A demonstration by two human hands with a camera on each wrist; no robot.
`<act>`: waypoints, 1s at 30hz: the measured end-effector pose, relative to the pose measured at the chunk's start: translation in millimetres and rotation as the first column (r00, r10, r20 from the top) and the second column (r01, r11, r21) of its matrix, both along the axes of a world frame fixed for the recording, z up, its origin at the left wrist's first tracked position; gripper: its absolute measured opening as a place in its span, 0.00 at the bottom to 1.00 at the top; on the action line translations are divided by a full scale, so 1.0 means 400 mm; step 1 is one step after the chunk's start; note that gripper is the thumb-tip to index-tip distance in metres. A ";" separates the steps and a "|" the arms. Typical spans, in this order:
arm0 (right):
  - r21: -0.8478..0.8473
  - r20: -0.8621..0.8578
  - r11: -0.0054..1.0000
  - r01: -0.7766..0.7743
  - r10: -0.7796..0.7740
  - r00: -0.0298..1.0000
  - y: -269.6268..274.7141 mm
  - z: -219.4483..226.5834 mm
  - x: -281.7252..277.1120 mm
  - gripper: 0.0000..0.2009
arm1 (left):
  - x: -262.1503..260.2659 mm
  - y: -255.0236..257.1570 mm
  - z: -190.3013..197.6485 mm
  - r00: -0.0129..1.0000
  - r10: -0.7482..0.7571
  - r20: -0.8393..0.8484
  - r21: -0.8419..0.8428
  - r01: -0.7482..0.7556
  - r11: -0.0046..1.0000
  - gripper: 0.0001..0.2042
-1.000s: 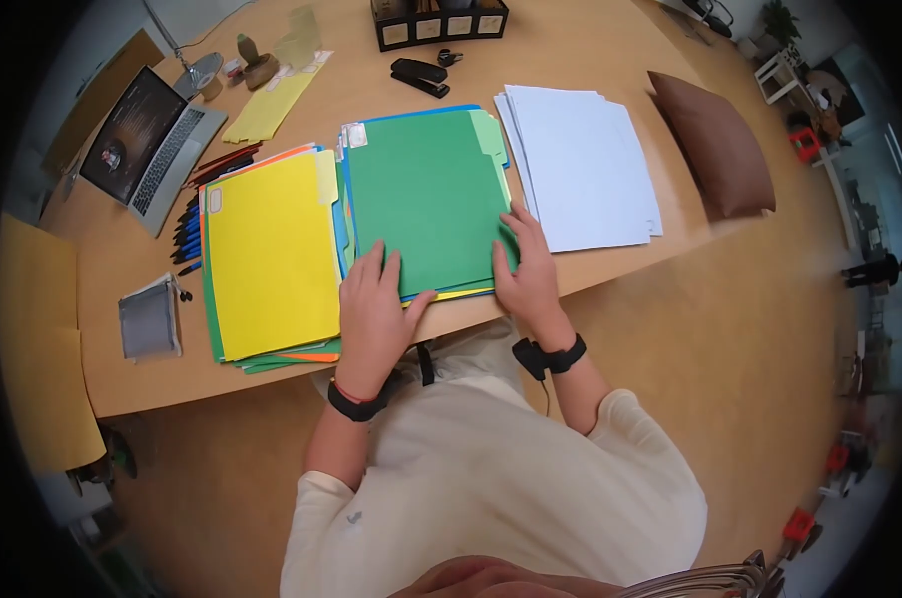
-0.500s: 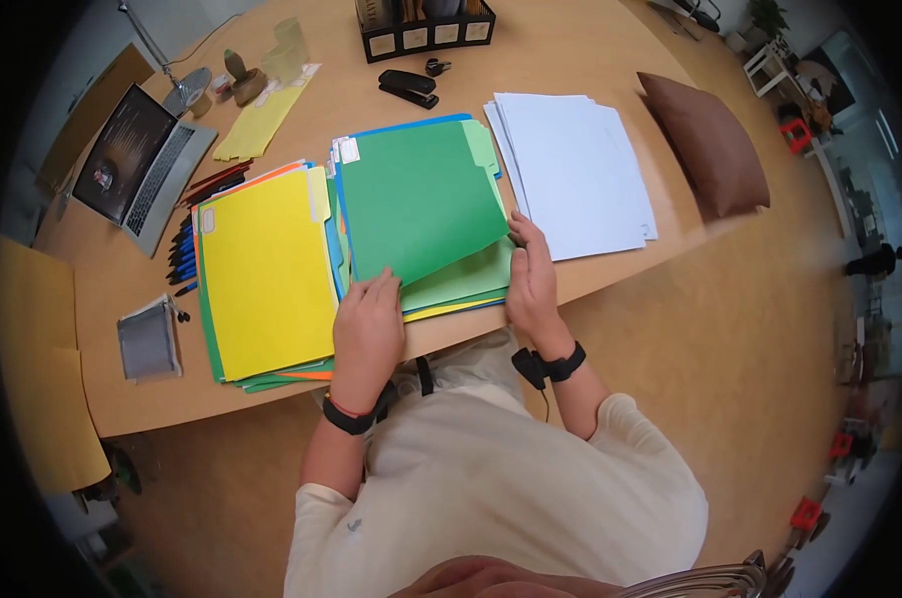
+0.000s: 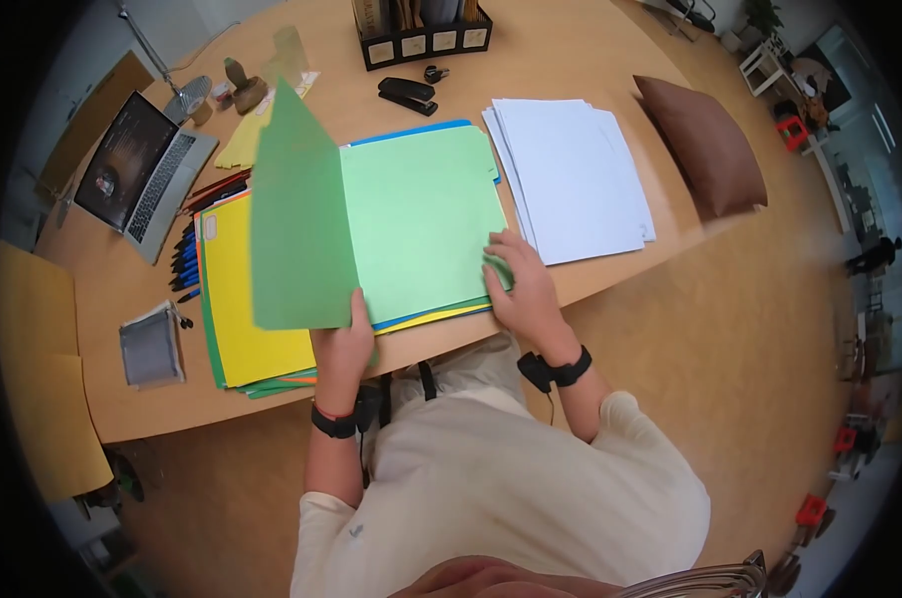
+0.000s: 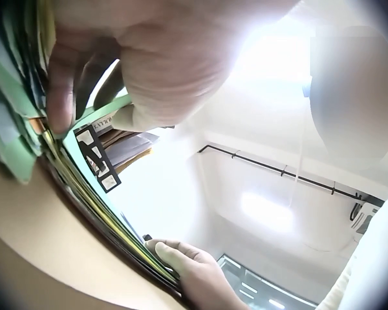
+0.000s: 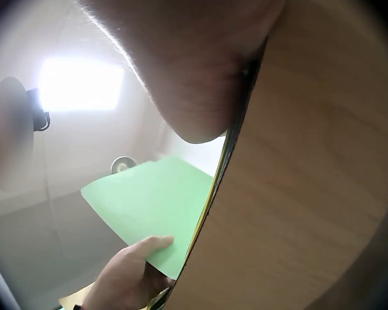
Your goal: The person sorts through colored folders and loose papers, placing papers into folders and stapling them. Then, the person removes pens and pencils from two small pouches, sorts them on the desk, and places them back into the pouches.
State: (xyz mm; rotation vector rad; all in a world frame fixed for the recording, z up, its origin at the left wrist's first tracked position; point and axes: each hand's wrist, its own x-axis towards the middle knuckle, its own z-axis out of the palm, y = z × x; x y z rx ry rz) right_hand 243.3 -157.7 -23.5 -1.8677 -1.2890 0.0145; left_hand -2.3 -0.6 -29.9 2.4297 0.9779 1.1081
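Observation:
A green file folder lies opened on a pile of folders, its pale green inside facing up. Its front cover stands raised and leans left over a yellow folder. At the cover's lower corner by the fold, my left hand pinches it, thumb on the inner face and fingers behind, as the right wrist view shows as well. My right hand rests at the folder's lower right edge with fingers loosely bent. Blue, green and yellow edges of other folders show beneath.
White paper sheets lie right of the folders, then a brown cushion. Behind are a black stapler and a desk organizer. To the left are a laptop, several pens and a grey pouch.
The green cover went from lying flat, to its lower right corner lifting, to standing up and swung left. My left hand has moved slightly left and down with it; the right hand stays at the right edge.

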 end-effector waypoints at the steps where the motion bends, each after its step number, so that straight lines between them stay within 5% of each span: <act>1: 0.024 0.060 0.999 0.025 -0.026 0.998 -0.006 0.008 0.014 0.15 | -0.017 0.013 -0.040 0.998 -0.005 -0.060 0.088 0.010 0.996 0.09; 3: 0.064 0.172 0.995 0.072 -0.082 0.982 -0.038 0.020 0.048 0.16 | -0.065 0.029 -0.119 0.985 -0.004 -0.172 0.170 0.034 0.985 0.10; 5: -0.008 0.245 0.980 0.201 -0.193 0.950 -0.051 0.030 0.098 0.19 | -0.063 0.021 -0.076 0.993 0.017 -0.113 -0.207 -0.040 0.977 0.11; 6: -0.040 0.285 0.963 0.267 -0.245 0.927 -0.061 0.034 0.120 0.22 | -0.053 0.011 -0.036 0.996 0.083 -0.014 -0.554 -0.077 0.829 0.12; 7: -0.162 0.313 0.924 0.345 -0.284 0.906 -0.074 0.025 0.135 0.24 | -0.039 0.002 0.002 0.982 0.181 0.053 -0.824 -0.059 0.564 0.13; 9: -0.380 0.382 0.790 0.481 -0.340 0.860 -0.090 -0.018 0.170 0.28 | -0.033 -0.007 0.005 0.977 0.196 0.087 -0.821 -0.041 0.570 0.15; 12: -0.429 0.316 0.790 0.438 -0.322 0.892 -0.103 -0.054 0.195 0.31 | -0.045 -0.001 -0.041 0.975 0.197 0.099 -0.787 -0.045 0.616 0.17; 24: -0.428 0.320 0.789 0.440 -0.323 0.891 -0.104 -0.054 0.212 0.36 | -0.049 0.004 -0.087 0.978 0.160 0.132 -0.690 -0.025 0.724 0.15; 30: -0.393 0.315 0.806 0.443 -0.334 0.888 -0.099 -0.059 0.214 0.31 | -0.041 -0.003 -0.061 0.980 0.121 0.158 -0.610 0.000 0.792 0.15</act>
